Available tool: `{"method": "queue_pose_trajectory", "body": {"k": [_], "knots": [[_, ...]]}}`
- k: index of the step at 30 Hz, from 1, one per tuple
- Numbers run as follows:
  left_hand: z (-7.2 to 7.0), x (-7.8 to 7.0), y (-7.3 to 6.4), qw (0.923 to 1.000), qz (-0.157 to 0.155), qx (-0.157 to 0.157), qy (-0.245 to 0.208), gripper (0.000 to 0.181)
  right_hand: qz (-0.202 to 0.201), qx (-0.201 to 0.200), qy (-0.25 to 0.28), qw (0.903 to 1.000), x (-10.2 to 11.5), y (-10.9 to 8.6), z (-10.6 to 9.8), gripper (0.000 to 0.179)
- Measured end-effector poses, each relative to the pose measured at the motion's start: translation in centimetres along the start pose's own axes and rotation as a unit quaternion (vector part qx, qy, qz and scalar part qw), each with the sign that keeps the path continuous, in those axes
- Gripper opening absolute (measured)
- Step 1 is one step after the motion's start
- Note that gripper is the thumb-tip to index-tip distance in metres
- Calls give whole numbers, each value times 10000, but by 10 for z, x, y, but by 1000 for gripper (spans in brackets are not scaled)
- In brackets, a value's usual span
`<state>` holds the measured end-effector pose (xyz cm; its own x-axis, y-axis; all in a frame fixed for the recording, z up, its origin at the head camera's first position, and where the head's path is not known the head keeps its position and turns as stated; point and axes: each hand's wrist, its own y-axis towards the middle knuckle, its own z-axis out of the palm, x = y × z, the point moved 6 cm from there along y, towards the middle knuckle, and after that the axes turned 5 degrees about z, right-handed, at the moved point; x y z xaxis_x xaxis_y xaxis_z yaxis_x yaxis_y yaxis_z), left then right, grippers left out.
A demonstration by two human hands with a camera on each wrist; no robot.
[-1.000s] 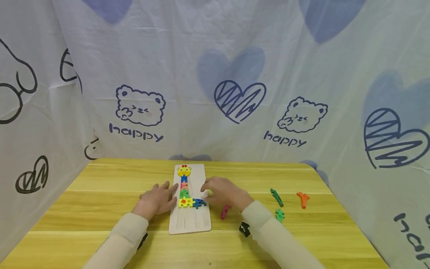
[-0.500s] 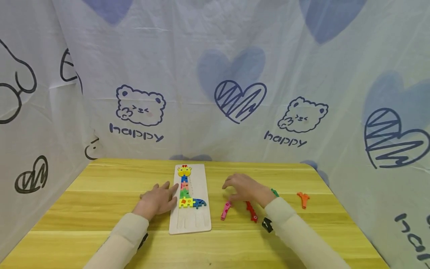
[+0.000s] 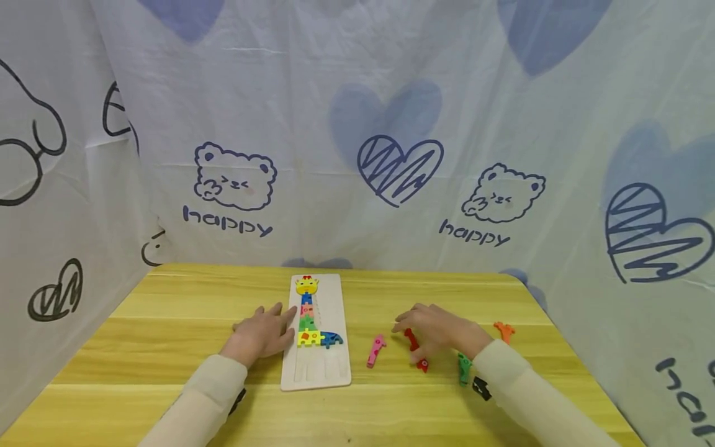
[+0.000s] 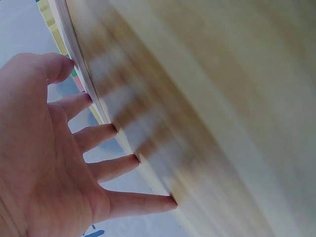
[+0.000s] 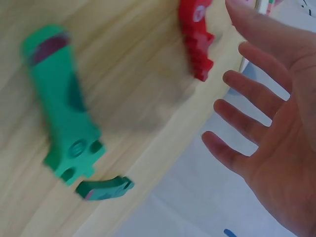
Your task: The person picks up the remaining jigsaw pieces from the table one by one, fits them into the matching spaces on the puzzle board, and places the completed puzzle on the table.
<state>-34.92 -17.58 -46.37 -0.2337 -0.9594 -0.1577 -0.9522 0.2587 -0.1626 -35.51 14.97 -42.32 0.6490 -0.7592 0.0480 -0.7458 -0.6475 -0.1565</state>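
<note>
A white puzzle board (image 3: 332, 304) lies on the table, holding a partly filled giraffe puzzle (image 3: 308, 323) with a yellow head; recessed slots show at its lower end. My left hand (image 3: 262, 334) rests at the board's left edge, fingers spread, fingertips down on the table and one against the board. Above a red puzzle piece (image 3: 422, 365) hovers my right hand (image 3: 436, 332), partly covering it. The right wrist view shows those fingers loosely extended, with a visible gap to the red piece (image 5: 193, 34).
A pink puzzle piece (image 3: 376, 351) lies between the board and the red piece. Right of the right hand are a green piece (image 3: 464, 370) and an orange piece (image 3: 504, 331). A smaller dark green piece (image 5: 104, 188) shows in the right wrist view. A printed curtain (image 3: 313, 186) stands behind the table.
My right hand has drawn back from the board's right side, moving rightward past the pink piece to above the red one. The left hand keeps its place.
</note>
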Motion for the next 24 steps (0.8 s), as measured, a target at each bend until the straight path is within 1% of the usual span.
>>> {"method": "queue_pose_trajectory", "body": {"k": [7, 10, 17, 24], "knots": [[1, 1, 0, 10000, -8, -43, -33, 60, -73, 417, 204, 9989, -8, -17, 9, 83], [0, 2, 1, 10000, -2, -54, -19, 60, -89, 500, 275, 9983, -10, -20, 12, 86], [0, 2, 1, 10000, 1, -36, -50, 60, -1, 501, 371, 9981, -15, -22, 16, 81], [0, 1, -1, 10000, 18, -46, -55, 60, 33, 451, 318, 9985, -16, -21, 19, 75]]}}
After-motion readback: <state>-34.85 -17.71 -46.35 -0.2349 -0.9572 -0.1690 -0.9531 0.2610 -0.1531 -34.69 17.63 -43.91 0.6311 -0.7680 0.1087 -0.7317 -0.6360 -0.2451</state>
